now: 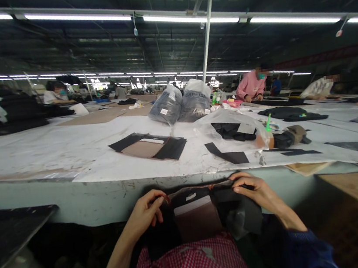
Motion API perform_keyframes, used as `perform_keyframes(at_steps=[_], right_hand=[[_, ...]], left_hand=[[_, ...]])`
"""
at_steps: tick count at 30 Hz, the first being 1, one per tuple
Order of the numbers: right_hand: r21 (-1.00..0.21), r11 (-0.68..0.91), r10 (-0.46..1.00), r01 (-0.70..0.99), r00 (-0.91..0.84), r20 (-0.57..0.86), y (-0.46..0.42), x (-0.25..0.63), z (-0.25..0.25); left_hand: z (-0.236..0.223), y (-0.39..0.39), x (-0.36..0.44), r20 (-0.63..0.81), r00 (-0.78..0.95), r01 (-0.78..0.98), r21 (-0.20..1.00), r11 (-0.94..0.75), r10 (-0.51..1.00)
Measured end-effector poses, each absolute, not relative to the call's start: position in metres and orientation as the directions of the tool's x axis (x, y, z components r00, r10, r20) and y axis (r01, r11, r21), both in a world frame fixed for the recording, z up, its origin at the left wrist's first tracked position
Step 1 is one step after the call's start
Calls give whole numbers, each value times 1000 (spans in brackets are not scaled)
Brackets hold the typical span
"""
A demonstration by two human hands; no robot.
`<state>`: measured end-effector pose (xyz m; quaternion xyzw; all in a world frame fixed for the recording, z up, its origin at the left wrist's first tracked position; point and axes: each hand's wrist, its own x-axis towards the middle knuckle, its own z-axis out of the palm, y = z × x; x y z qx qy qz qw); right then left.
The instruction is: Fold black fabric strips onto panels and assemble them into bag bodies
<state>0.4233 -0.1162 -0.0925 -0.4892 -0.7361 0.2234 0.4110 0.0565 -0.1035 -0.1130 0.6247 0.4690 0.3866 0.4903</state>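
Below the table's front edge I hold up a black fabric piece with a brown cardboard insert and a small white tag. My left hand pinches its upper left corner, fingers closed. My right hand grips the upper right edge, fingers closed over the cloth. The piece hangs over my lap, above red-and-white checked cloth. Straight ahead on the table lies a similar black fabric set with a brown card.
White paper covers the long table. On it lie loose black strips, a clear plastic bag with black cloth, two full grey bags and a bottle with a green cap. Other people work at the far tables. A dark surface stands at my left.
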Motion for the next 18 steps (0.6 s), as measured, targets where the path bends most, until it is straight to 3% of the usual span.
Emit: perform_keyframes(at_steps=[3, 5, 8, 10, 12, 15, 18], right_hand=[[-739, 410, 903, 535, -124, 411, -111, 422, -103], [-748, 389, 907, 537, -84, 412, -112, 423, -104], [-765, 362, 917, 532, -59, 394, -115, 425, -100], [-771, 356, 922, 528, -65, 381, -117, 423, -97], [-771, 355, 924, 529, -74, 375, -118, 420, -93], [-768, 362, 925, 528, -99, 368, -117, 414, -87], [-778, 377, 926, 503, -179, 332, -116, 411, -77]], left_hand=[[-110, -108, 42, -7, 280, -70, 997, 28, 960], [-108, -110, 26, 20, 219, -303, 952, 48, 975], [-106, -112, 7, 110, -7, -502, 859, -98, 994], [-107, -111, 8, 171, -46, -359, 917, -176, 984], [-111, -108, 21, 262, 13, 21, 965, -262, 965], [-123, -101, 47, 430, 103, 562, 719, -409, 897], [-136, -93, 64, 516, 77, 766, 517, -382, 853]])
